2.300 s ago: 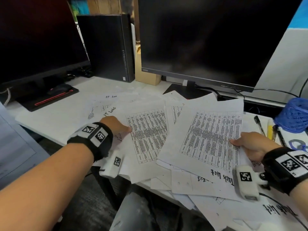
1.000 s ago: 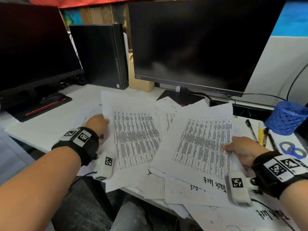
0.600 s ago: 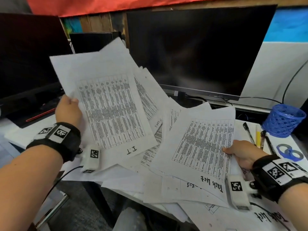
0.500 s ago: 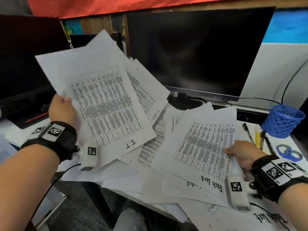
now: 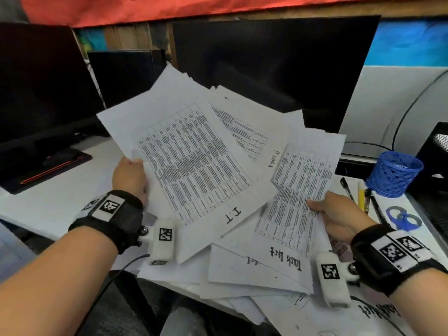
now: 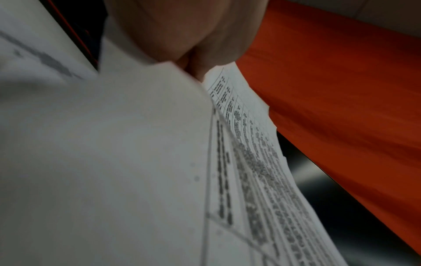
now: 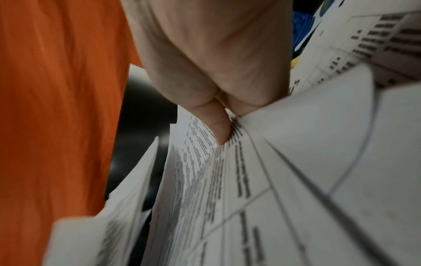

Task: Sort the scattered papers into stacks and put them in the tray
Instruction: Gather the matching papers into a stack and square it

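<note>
My left hand (image 5: 134,166) grips a fanned bundle of printed table sheets (image 5: 194,163), the top one marked "I.T", held up tilted above the desk. In the left wrist view the fingers (image 6: 193,59) pinch the bundle's edge (image 6: 239,126). My right hand (image 5: 317,207) pinches the right edge of the "Task list" sheets (image 5: 298,190), raised a little off the pile. Its thumb (image 7: 218,126) presses on the printed face (image 7: 239,180). More loose papers (image 5: 242,272) lie overlapped at the desk's front edge. A black mesh tray (image 5: 436,151) stands at the far right.
Two dark monitors (image 5: 278,69) and a black computer case (image 5: 126,76) stand behind the papers. A blue mesh pen cup (image 5: 392,175), pens (image 5: 363,197) and blue-handled scissors (image 5: 402,218) lie right of my right hand. A black pad with red trim (image 5: 48,170) lies left.
My left hand gathered sheets off the desk, raised them and swung the bundle right, toward the other sheets. My right hand lifted the "Task list" sheets slightly.
</note>
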Available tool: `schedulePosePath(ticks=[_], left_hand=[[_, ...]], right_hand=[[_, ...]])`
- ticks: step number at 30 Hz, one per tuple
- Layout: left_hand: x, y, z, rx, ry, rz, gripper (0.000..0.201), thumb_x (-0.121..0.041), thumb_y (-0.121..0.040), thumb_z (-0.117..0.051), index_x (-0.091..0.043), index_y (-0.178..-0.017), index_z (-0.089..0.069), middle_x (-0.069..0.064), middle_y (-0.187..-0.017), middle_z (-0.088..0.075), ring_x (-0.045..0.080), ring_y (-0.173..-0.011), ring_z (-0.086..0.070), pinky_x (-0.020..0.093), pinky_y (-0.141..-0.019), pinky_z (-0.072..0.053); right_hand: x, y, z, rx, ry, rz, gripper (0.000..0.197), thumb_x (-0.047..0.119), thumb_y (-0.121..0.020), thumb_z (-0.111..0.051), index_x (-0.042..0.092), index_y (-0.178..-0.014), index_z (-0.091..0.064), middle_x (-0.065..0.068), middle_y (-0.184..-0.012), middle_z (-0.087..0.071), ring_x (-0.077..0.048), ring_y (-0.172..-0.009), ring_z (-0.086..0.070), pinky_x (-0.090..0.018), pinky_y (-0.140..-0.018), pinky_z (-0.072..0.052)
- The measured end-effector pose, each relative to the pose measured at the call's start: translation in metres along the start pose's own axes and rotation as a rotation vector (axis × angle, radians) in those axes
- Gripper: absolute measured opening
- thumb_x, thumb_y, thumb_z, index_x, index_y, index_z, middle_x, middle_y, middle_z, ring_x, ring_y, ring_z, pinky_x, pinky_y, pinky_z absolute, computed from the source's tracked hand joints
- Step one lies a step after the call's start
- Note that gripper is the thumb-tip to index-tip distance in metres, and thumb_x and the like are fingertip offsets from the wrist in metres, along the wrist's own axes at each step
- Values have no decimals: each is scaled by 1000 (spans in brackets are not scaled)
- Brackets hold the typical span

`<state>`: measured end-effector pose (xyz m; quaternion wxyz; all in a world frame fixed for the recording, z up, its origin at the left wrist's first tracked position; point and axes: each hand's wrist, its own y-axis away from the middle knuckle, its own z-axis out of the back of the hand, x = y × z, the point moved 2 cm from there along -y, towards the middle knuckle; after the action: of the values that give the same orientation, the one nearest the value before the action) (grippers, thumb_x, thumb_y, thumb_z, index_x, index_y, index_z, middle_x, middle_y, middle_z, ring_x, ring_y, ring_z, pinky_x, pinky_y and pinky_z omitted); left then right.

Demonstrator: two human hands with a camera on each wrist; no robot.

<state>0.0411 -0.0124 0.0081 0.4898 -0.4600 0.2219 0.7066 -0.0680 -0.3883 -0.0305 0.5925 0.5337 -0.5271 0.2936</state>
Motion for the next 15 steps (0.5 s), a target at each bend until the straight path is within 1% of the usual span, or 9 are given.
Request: schedulePosePath(ticks=[2,4,5,6,8,9,11,13,15], left_hand=[[-2,16,-15,76,-53,24,29,-3,-81,-59,3,-108,-55,21,-115,-56,36,-108,-55,34,-84,-44],[-9,31,-28,99,-92,64,32,-1,-80,-59,1,-111,-54,18,-116,-56,33,-108,-55,32,-89,-43],[-10,36,-33,96,-51,73,33,-3,-82,-59,0,-114,-52,17,-117,-56,32,-109,-55,32,-90,-44],[-9,39,-38,134,55,120,33,-8,-84,-58,-1,-116,-51,18,-118,-56,32,-109,-56,33,-92,-44],[-10,48,-47,204,242,177,30,-20,-89,-49,0,-111,-53,22,-114,-58,39,-109,-56,46,-98,-45],[-7,47,-51,229,335,180,28,-24,-89,-45,-2,-103,-56,21,-107,-60,38,-105,-57,51,-98,-45],[-9,56,-52,308,543,207,20,-23,-88,-49,-11,-96,-62,11,-98,-66,31,-101,-62,49,-95,-48],[-15,67,-51,421,632,177,26,-11,-87,-59,-12,-112,-61,9,-107,-70,28,-99,-67,43,-86,-54],[-16,71,-50,443,699,149,30,-2,-87,-62,-14,-115,-58,7,-109,-70,26,-97,-68,40,-83,-55]], right_hand=[[1,2,-7,2,-58,39,24,-8,-95,-40,7,-99,-58,-12,-104,-66,-28,-95,-63,-40,-79,-56],[1,3,-13,-37,-46,72,24,-8,-95,-42,8,-98,-60,-12,-103,-67,-28,-95,-63,-41,-86,-52],[1,4,-16,-57,-27,86,25,-10,-94,-42,8,-94,-60,-12,-98,-67,-27,-90,-64,-37,-82,-53],[2,6,-18,-89,0,97,27,-11,-92,-40,7,-87,-58,-12,-90,-66,-24,-81,-62,-29,-71,-54],[4,8,-18,-142,18,114,29,-13,-90,-38,8,-78,-54,-10,-78,-61,-19,-65,-54,-19,-48,-48],[4,9,-18,-150,3,118,29,-14,-90,-37,7,-79,-54,-11,-78,-60,-20,-63,-53,-18,-43,-46],[5,9,-16,-164,5,123,27,-14,-89,-36,3,-90,-56,-15,-87,-63,-27,-71,-58,-24,-48,-51],[7,8,-15,-180,24,131,27,-14,-89,-37,0,-102,-56,-19,-100,-65,-33,-82,-62,-31,-60,-55],[8,11,-14,-161,-5,141,26,-12,-90,-40,4,-101,-57,-16,-100,-66,-29,-80,-62,-32,-62,-55]])
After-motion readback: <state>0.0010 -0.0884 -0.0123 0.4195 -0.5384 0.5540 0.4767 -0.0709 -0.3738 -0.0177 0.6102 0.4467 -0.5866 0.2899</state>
